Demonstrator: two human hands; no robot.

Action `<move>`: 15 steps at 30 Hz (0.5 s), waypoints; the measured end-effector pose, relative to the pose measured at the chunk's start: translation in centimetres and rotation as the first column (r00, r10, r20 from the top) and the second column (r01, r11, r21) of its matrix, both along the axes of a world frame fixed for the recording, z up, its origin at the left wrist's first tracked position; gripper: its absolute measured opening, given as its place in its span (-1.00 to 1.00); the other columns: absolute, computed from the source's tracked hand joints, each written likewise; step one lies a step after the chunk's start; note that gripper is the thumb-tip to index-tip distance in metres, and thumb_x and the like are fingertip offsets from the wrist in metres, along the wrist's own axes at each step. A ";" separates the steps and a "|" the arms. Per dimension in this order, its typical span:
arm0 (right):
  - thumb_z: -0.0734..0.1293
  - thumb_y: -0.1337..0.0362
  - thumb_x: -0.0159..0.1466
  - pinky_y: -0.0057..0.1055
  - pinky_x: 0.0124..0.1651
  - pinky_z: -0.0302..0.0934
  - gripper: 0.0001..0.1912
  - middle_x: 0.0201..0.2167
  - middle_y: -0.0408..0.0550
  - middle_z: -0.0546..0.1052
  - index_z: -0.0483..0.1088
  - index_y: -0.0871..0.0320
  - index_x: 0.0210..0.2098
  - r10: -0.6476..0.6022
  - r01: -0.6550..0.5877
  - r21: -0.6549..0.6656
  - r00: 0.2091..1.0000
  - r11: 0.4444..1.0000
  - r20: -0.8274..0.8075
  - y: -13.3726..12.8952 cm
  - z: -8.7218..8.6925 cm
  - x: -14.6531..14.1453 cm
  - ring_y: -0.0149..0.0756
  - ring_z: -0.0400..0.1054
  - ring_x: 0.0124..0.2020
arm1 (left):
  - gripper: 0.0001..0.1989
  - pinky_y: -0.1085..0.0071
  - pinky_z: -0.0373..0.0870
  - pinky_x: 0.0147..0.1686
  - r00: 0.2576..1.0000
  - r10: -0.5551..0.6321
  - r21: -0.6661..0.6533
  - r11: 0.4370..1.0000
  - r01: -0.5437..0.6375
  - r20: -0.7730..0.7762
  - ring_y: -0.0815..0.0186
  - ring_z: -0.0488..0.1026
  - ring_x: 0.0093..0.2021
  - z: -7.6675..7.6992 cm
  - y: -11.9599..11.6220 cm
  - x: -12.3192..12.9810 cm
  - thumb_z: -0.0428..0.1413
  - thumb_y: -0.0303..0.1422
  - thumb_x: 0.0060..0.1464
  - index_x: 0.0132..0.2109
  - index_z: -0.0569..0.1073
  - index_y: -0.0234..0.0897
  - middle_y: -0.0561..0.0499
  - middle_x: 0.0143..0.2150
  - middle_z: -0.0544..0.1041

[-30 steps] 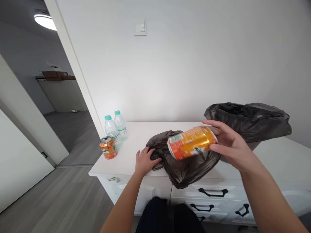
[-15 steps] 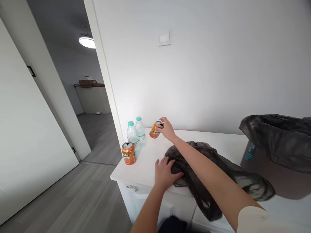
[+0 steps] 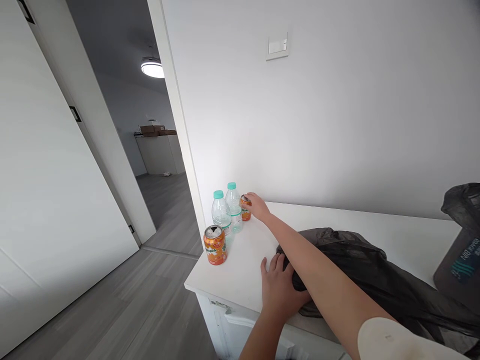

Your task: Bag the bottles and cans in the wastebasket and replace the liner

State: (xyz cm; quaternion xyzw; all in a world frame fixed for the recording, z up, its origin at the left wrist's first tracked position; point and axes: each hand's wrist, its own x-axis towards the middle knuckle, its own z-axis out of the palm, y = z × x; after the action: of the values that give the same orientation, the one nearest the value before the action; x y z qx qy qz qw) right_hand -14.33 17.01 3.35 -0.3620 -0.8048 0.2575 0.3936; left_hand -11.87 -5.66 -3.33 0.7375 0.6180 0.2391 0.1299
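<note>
My right hand (image 3: 257, 206) has its fingers around the top of an orange can (image 3: 246, 214), which stands upright beside two clear bottles with teal caps, the rear bottle (image 3: 234, 210) and the front bottle (image 3: 220, 210). Nearest the cabinet's left edge stands another opened orange can (image 3: 215, 246). My left hand (image 3: 280, 290) lies with spread fingers on the edge of a crumpled black plastic bag (image 3: 348, 255) on the white cabinet top (image 3: 247, 270). My right forearm passes over the bag and hides part of it.
At the right edge a dark bin (image 3: 459, 262) has black plastic over its rim. A white wall with a switch (image 3: 277, 46) rises behind the cabinet. An open doorway and grey floor (image 3: 150, 305) lie to the left.
The can in my right hand has gone from tilted and raised to upright beside the rear bottle. The view has shifted, and the bin appears farther right.
</note>
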 end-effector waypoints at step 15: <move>0.18 -0.01 0.30 -0.14 0.11 0.27 -0.41 0.19 0.05 0.30 0.09 -0.06 0.28 0.000 -0.028 -0.157 0.985 0.987 -0.174 -8.2 5.0 11.1 -0.17 0.31 0.10 | -0.26 -0.14 -0.31 0.34 0.996 0.004 -0.014 1.000 -0.005 -0.089 0.03 0.00 0.39 -0.9 0.8 0.0 -0.03 0.25 0.01 0.25 0.30 0.00 -0.08 0.35 0.21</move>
State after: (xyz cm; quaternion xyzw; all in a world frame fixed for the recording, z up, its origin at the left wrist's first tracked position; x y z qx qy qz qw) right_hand -3.28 8.80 8.37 -0.3627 -0.7471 0.3539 0.4301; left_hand -11.83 -4.87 -4.25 0.7452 0.6265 0.2019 0.1067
